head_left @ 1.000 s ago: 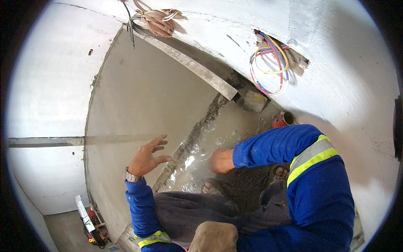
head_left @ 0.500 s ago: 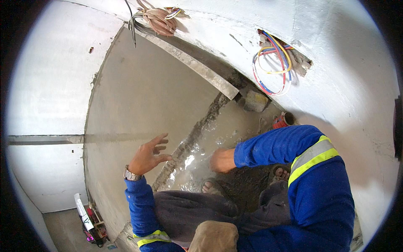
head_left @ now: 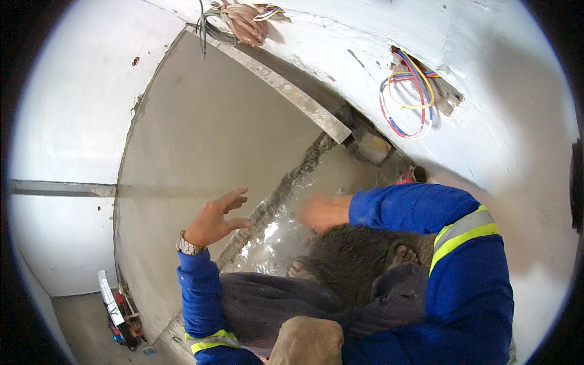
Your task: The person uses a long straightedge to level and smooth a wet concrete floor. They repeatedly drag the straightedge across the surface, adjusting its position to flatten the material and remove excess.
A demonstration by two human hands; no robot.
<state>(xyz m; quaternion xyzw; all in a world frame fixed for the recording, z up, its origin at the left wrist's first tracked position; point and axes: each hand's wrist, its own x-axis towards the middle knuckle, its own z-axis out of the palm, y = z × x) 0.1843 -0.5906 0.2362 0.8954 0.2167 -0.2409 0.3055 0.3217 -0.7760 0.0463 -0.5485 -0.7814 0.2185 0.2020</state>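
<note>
My left hand (head_left: 214,218), with a metal watch on the wrist, hovers over the smooth grey cement floor (head_left: 194,134). Its fingers are apart and nothing is in them. My right hand (head_left: 321,213) is low over the wet, shiny cement slurry (head_left: 274,240), close to the rough broken edge (head_left: 289,182) of the smooth layer. Motion smears its fingers, so whether it holds anything does not show. Dark wet mortar (head_left: 353,255) lies just below that hand, between my sandalled feet.
A long straight board (head_left: 274,79) lies along the right wall, with a mortar-coated block (head_left: 371,148) at its near end. Beside that stands a red can (head_left: 410,175). Coiled cable (head_left: 243,24) and loose coloured wires (head_left: 417,91) hang from wall openings. Tools (head_left: 121,316) lie at lower left.
My right hand has moved a little up, away from my feet, uncovering more dark mortar. My left hand stays spread in nearly the same place. The view has shifted slightly.
</note>
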